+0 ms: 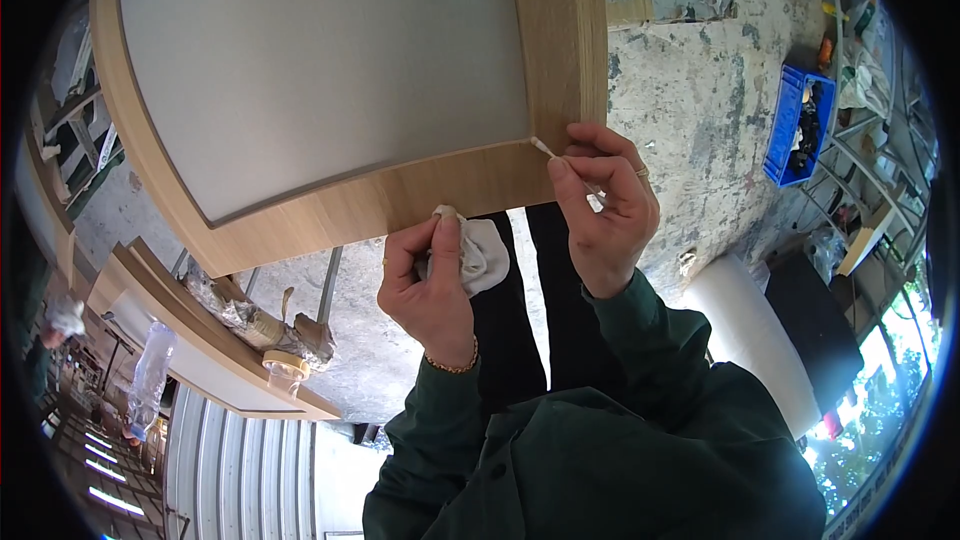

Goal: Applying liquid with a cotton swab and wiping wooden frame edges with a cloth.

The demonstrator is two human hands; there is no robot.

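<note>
- Framed panel (340,60) is extending from the left to the centre, its grey middle bordered by wood.
- Left grip (430,288) is pinching a white cloth (488,258), thumb pressing narrowly against fingers, just beside the panel's near edge.
- Right grip (611,208) is holding a cotton swab (541,146) narrowly between thumb and fingers, the tip pointing into the panel's inner near-right corner.

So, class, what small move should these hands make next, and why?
Perhaps draw the cotton swab along where the wooden frame meets the pale panel: the right hand pinches it with its tip at their corner, while the left hand holds a white cloth by the frame's edge.
</note>
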